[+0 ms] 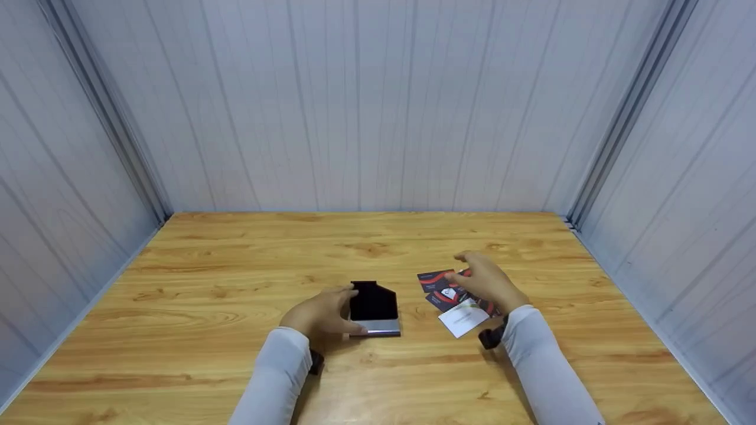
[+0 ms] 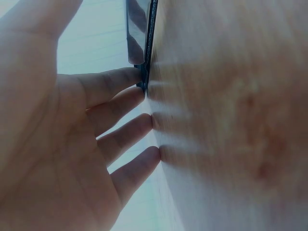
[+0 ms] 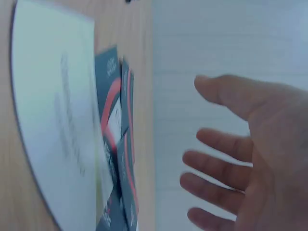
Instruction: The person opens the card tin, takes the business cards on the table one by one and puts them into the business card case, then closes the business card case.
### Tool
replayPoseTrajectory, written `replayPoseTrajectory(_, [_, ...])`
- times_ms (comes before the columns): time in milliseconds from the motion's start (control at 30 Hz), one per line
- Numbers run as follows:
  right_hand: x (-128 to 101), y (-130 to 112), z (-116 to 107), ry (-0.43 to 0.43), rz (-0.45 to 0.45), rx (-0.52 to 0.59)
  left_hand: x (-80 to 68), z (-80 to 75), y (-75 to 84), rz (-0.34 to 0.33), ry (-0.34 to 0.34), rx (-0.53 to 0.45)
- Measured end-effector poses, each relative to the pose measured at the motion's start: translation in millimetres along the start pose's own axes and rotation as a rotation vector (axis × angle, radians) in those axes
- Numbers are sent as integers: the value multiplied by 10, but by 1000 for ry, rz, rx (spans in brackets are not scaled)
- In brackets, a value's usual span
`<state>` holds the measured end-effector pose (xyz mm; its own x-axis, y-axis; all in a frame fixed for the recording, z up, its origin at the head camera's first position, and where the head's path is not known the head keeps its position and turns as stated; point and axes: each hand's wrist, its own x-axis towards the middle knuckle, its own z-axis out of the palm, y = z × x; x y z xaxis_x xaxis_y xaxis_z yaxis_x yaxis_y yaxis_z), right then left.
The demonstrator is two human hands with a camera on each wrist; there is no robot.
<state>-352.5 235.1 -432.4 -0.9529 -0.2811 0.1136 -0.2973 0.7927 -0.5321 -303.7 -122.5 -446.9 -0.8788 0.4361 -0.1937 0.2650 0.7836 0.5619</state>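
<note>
A business card case lies on the wooden table, its inside black and a silver metal strip along its near edge. My left hand stands at the case's left side, thumb at the near strip and a forefinger by the far left corner. In the left wrist view the fingers are spread and nearly straight, tips down at the tabletop. To the right lie several dark cards with red curves and a white card over them. Above these hovers my right hand, its fingers spread and holding nothing.
The wooden table runs back to a white panelled wall, with similar walls at left and right. Each wrist wears a small black device, below white sleeves.
</note>
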Motion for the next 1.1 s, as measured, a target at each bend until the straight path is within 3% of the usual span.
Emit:
replayPoseTrajectory(167, [4, 151, -10, 49, 114, -40, -3, 8, 0, 5, 6, -16])
replayPoseTrajectory(400, [10, 273, 50, -14, 223, -59, -19, 15, 4, 7, 7, -13])
replayPoseTrajectory(867, [-9, 274, 104, -85, 252, -94, -24, 21, 0, -3, 7, -8])
replayPoseTrajectory(1100, [2, 264, 100, -60, 236, -105, -27, 20, 14, 4, 16, -20])
